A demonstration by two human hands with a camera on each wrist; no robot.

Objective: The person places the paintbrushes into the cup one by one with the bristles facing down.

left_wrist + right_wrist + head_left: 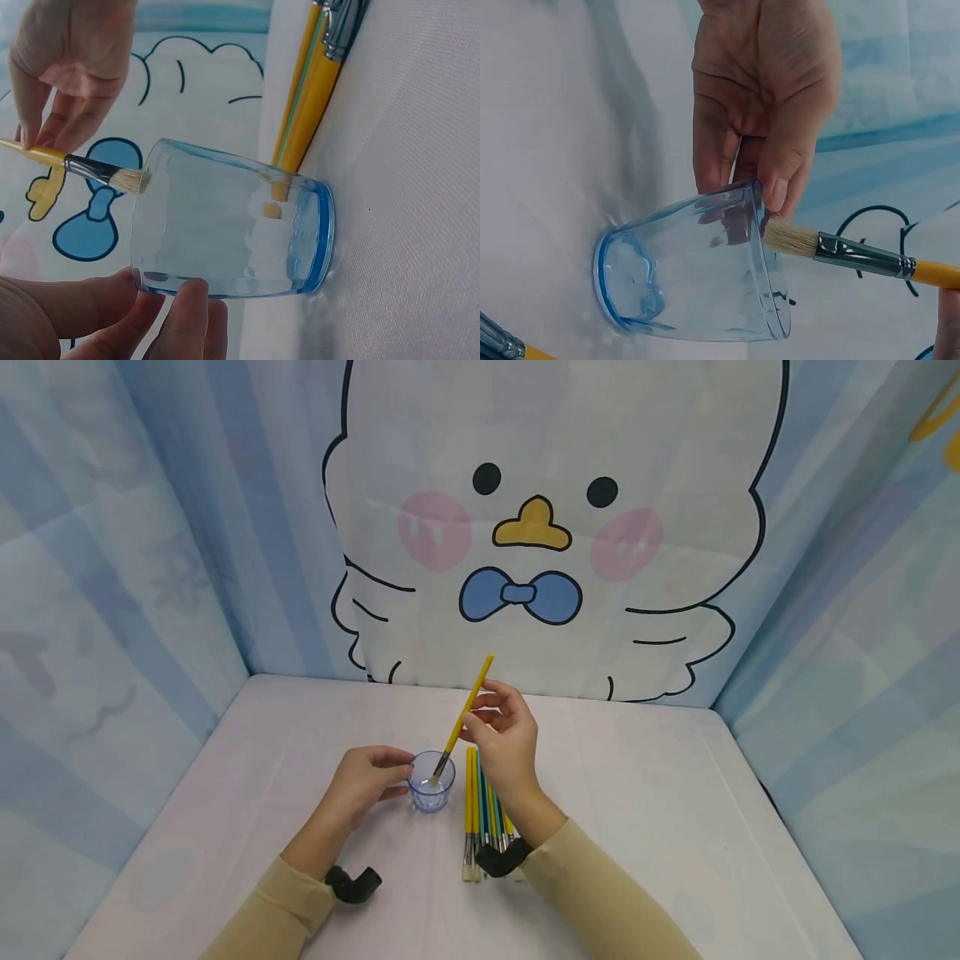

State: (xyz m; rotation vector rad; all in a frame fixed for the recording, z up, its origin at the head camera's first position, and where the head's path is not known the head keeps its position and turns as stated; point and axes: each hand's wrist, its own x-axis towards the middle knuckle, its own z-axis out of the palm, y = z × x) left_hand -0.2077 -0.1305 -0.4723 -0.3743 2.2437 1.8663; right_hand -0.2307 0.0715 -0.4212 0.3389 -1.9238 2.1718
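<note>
The cup (430,802) stands upright on the table (615,793), and the left hand (367,778) grips it from nine o'clock, thumb and fingers bent around the rim; some fingertips blur behind the clear wall. Up at two o'clock from the cup, the right hand (506,735), half curled, pinches a yellow brush (456,732). Its handle slants towards one o'clock and its bristles are at the cup's mouth, though I can't tell whether they dip past the rim. At about four o'clock from the cup lies a row of brushes (481,810), partly covered by the right hand and a black mount (502,857), so I can't count them. At twelve, the printed chick (547,410) is cut off at the top.
</note>
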